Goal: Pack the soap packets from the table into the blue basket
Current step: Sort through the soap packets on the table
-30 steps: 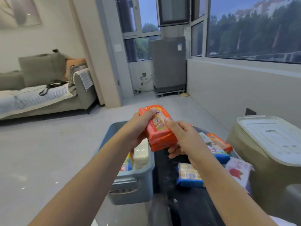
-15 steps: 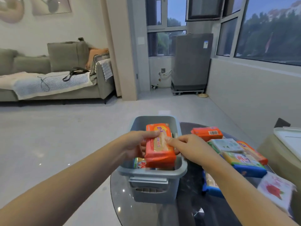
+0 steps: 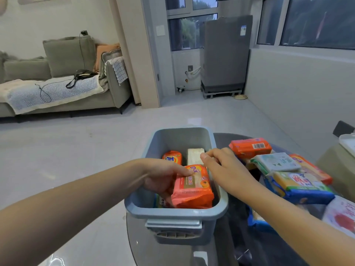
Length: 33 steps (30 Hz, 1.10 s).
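An orange soap packet [image 3: 192, 187] is held inside the blue basket [image 3: 175, 214] at its near end by the left hand [image 3: 163, 178], thumb laid across its top, while the right hand [image 3: 223, 166] is poised over the right rim, fingers loosely curled on nothing.

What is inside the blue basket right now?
The blue basket holds an orange soap packet under the left hand, a smaller orange packet and a white bar. Anything beneath them is mostly covered.
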{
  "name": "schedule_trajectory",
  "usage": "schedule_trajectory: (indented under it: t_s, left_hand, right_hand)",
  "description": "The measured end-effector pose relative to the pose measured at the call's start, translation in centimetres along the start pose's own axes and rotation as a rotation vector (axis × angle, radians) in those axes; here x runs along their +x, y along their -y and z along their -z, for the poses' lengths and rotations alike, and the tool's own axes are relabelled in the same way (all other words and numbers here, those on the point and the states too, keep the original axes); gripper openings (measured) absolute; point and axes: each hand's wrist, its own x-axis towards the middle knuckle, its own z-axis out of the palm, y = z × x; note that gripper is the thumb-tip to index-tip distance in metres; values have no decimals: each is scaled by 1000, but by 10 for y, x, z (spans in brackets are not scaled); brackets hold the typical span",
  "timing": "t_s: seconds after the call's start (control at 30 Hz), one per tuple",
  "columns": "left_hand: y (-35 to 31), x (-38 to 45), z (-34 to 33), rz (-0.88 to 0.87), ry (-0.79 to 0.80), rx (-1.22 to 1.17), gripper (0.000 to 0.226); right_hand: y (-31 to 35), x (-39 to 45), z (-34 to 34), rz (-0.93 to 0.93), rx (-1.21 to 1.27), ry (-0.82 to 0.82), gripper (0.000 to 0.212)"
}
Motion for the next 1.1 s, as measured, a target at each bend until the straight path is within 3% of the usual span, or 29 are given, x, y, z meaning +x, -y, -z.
schedule_trajectory:
  t_s: [0.2, 0.43, 0.7, 1.1]
  left_hand:
    - [-1, 12, -3, 54, 30, -36, 30]
    - [15, 13, -18, -70, 4, -249, 24]
    - [-2, 12, -22, 108, -90, 238, 50]
    - [-10, 26, -33, 229, -325, 774, 53]
  right_hand:
    - [-2, 2, 2, -7, 57, 1, 27]
    - [-1, -1, 2, -30, 119, 1, 28]
    - [0, -7, -1, -27, 145, 8, 18]
    - [3, -10, -1, -19, 131, 27, 20]
